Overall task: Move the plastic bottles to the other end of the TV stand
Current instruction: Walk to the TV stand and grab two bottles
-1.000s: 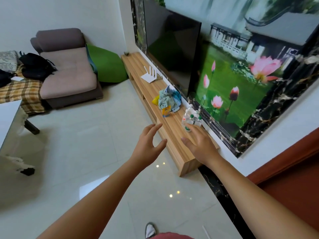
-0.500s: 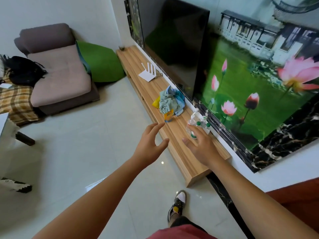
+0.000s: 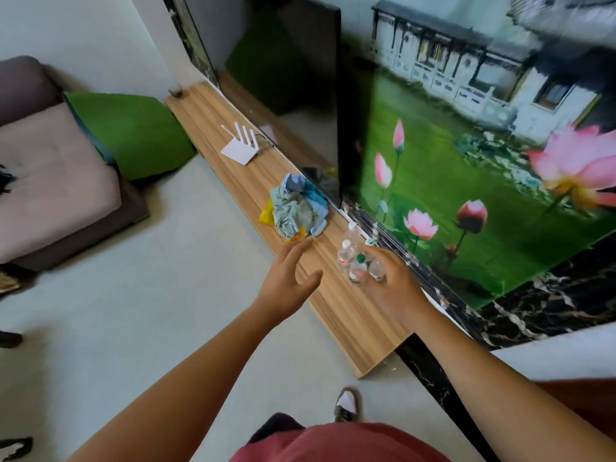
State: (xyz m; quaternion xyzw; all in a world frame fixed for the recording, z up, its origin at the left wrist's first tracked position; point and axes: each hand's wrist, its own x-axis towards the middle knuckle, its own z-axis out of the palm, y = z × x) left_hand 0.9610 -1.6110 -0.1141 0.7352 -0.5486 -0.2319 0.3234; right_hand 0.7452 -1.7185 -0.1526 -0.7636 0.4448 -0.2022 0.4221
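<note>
Head view had the plastic bottles (image 3: 355, 258) bunched up standing on the TV stand (image 3: 350, 315), over by its near end and tight against the back edge by the wall mural (image 3: 466, 195). They stood upright, caps up. Right hand (image 3: 390, 281) was clearly the nearer one, its fingers (image 3: 365, 278) spread apart and right at the cluster on its near side, maybe touching, but not clamped on anything as far as I could tell. Left hand (image 3: 288, 281) hovered open and empty, a bit left of the bottles. Far end lay well away, past the crumpled cloth (image 3: 296, 210) and the white router (image 3: 241, 146), so I'd guess a sideways scoop with both hands.
</note>
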